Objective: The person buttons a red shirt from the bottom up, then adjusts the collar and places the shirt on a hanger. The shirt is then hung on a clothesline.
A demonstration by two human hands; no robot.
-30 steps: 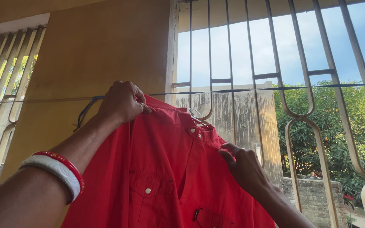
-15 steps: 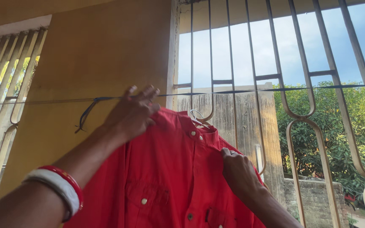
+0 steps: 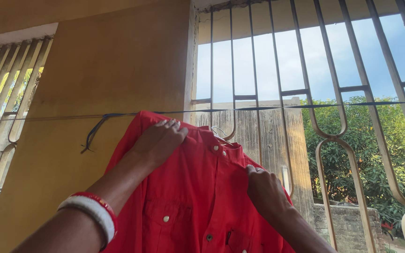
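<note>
Since half a second ago my left hand (image 3: 158, 140) has flattened, fingers spread, onto the red shirt (image 3: 188, 197) shoulder, steadying it under the clothesline (image 3: 268, 108); my right hand (image 3: 266, 192) pinches the other shoulder seam, keeping the cloth taut.

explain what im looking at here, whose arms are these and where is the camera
The camera sits on a person's head, so the two arms reaching up into view are that person's own. There is no machine here, only bare hands. The left hand lies flat on the shoulder of a red shirt, near its collar. The right hand pinches the shirt's other shoulder with its fingers. The left wrist wears bangles, white and red. The shirt hangs just below a thin dark line stretched across the room. Behind it are a yellow wall and a window grille, with trees and sky outside.
</note>
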